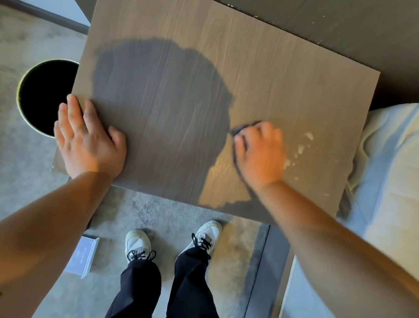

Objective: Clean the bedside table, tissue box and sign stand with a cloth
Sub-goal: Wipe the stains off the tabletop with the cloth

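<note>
Grey-brown wood-grain laminate covers the square tabletop (254, 66) of the bedside table, its grain running from the near edge to the far edge, slightly tilted in view. The left hand (88, 133) lies flat and open at the near-left corner, fingers straight and pointing far, thumb spread to the right. The right hand (260, 153) is curled over a dark crumpled cloth (242, 128) on the right part of the tabletop; only a small dark edge of the cloth shows past the knuckles, on the far-left side of the hand. Pale crumbs (300, 149) lie scattered just right of that hand. A small white sign stand (82, 255) sits on the floor, near-left of the table, its long axis running near to far. A round black bin (46, 96) stands left of the table, a pale bed (407, 170) to its right.
</note>
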